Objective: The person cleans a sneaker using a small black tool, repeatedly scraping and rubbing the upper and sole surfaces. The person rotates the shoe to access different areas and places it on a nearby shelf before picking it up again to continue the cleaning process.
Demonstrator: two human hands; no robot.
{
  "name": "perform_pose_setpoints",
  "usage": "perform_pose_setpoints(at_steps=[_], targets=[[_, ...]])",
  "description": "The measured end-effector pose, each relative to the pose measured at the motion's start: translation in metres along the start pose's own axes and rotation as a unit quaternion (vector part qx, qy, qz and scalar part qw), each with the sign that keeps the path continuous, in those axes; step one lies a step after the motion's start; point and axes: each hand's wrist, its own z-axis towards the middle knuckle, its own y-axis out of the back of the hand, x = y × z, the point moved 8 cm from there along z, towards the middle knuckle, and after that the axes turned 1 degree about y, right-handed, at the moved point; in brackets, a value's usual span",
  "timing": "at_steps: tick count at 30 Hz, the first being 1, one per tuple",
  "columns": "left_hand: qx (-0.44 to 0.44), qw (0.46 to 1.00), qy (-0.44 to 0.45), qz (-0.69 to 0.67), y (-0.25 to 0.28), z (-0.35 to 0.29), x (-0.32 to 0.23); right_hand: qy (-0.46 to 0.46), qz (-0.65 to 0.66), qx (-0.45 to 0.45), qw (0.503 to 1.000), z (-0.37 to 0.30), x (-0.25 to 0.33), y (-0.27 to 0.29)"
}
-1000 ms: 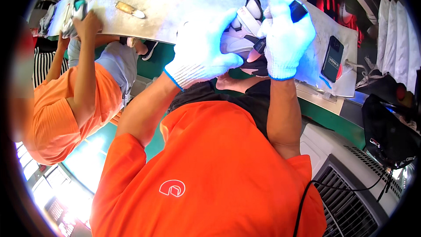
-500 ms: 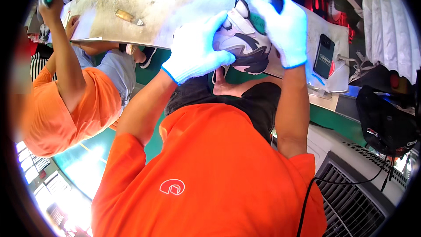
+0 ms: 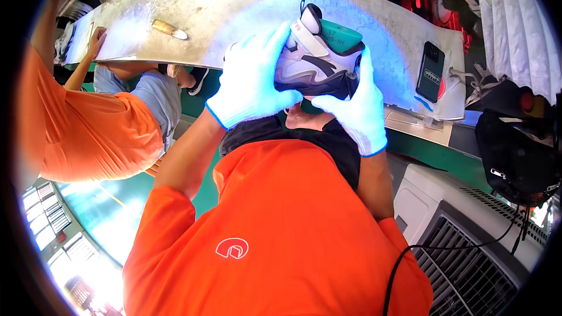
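Observation:
A white, grey and black sneaker (image 3: 313, 64) with a light strap is held up between my gloved hands over the bench's near edge. From its opening sticks a green shoe last (image 3: 339, 36). My left hand (image 3: 252, 76), in a white glove, is closed around the toe end on the left side. At the heel on the right, my right hand (image 3: 357, 99), gloved too, grips with its fingers up along the back and its thumb low by the sole. The glove hides the toe.
A long pale workbench (image 3: 205, 6) curves across, with a wooden-handled tool (image 3: 170, 29) on it to the left. A dark phone (image 3: 431, 70) lies to the right. A co-worker in an orange shirt (image 3: 105, 134) sits at left. A black bag (image 3: 518, 158) hangs at right.
My right hand has come down from above the last to the shoe's heel; the dark object at its fingers no longer shows. The co-worker's raised arm has shifted left.

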Motion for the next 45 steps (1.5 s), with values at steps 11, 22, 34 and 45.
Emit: perform_pose_setpoints(at_steps=[11,22,34,45], targets=[[-0.092,0.995,-0.005,-0.025,-0.007,-0.014,-0.003,-0.052,-0.02,-0.057,0.997,0.0,0.012,-0.008],[-0.157,0.987,-0.006,-0.008,-0.004,-0.016,-0.015,-0.052,0.011,-0.013,0.999,0.004,-0.004,-0.003],[-0.05,0.998,0.026,-0.005,-0.01,0.0,-0.005,-0.027,0.267,0.059,0.961,0.02,-0.063,-0.009],[-0.022,0.998,0.031,0.046,-0.016,-0.003,-0.003,-0.145,0.428,-0.083,0.888,0.025,-0.105,0.015]])
